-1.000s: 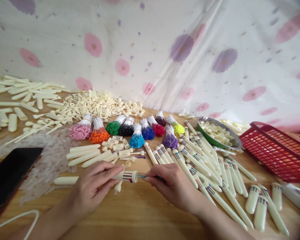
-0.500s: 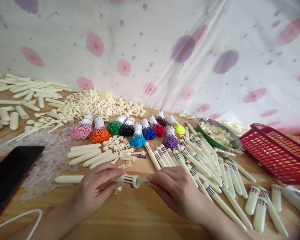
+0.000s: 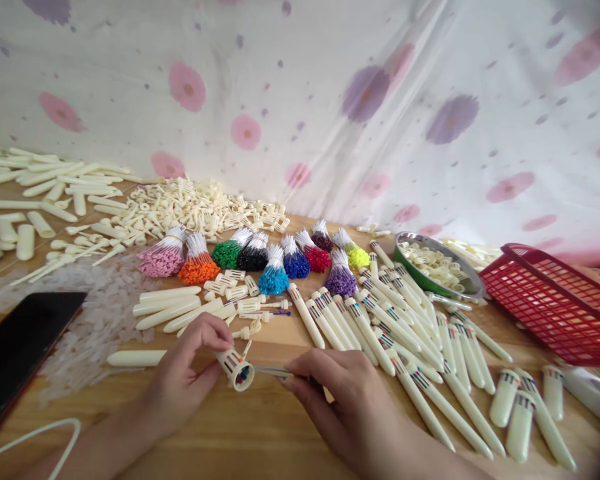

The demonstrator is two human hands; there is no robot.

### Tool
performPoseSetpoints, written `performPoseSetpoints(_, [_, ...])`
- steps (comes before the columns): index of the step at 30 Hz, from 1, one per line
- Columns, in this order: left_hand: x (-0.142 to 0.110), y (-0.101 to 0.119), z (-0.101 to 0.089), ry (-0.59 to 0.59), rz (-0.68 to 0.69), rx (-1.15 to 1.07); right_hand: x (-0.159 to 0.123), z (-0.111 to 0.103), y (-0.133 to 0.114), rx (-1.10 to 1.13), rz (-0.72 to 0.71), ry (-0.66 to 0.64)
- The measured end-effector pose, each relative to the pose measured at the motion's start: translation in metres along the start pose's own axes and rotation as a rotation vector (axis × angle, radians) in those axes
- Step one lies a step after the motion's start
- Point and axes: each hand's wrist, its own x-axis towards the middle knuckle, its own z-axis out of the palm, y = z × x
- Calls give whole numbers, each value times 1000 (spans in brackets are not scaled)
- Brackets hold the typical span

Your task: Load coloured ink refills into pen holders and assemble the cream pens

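Between the thumb and fingers of my left hand [image 3: 193, 363] is a cream slotted pen barrel [image 3: 235, 370], its round open end tilted toward me. Blue and red bits show inside that end, and a small cream piece sticks up from its side. My right hand [image 3: 333, 390] is closed on thin metal tweezers [image 3: 274, 371], whose tips lie close by the barrel's open end. Behind the hands are loose cream pen tubes [image 3: 167, 308] and slotted barrel pieces [image 3: 250, 305]. Assembled multicolour pens [image 3: 363, 327] lie in rows beyond my right hand.
Banded bundles of coloured refills, such as the orange bundle [image 3: 198, 267] and purple bundle [image 3: 341, 280], stand mid-table. A metal bowl [image 3: 473, 283] of cream parts and a red basket [image 3: 555, 307] are at right. A black phone [image 3: 27, 353] and clear plastic pieces [image 3: 95, 327] are at left.
The barrel has turned so its open end faces more toward me and lower. The tweezers have drawn back from inside the opening, and my right hand has shifted slightly down.
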Motion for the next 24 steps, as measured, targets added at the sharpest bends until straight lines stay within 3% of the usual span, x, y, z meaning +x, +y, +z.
performPoseSetpoints(6, [1, 0, -2, -24, 6, 19, -2, 10, -4, -69, -69, -8])
performPoseSetpoints(14, [4, 4, -2, -50, 4, 67, 0, 8, -3, 5, 59, -70])
performPoseSetpoints(24, [4, 5, -1, -55, 14, 92, 1, 6, -5, -43, 52, -99])
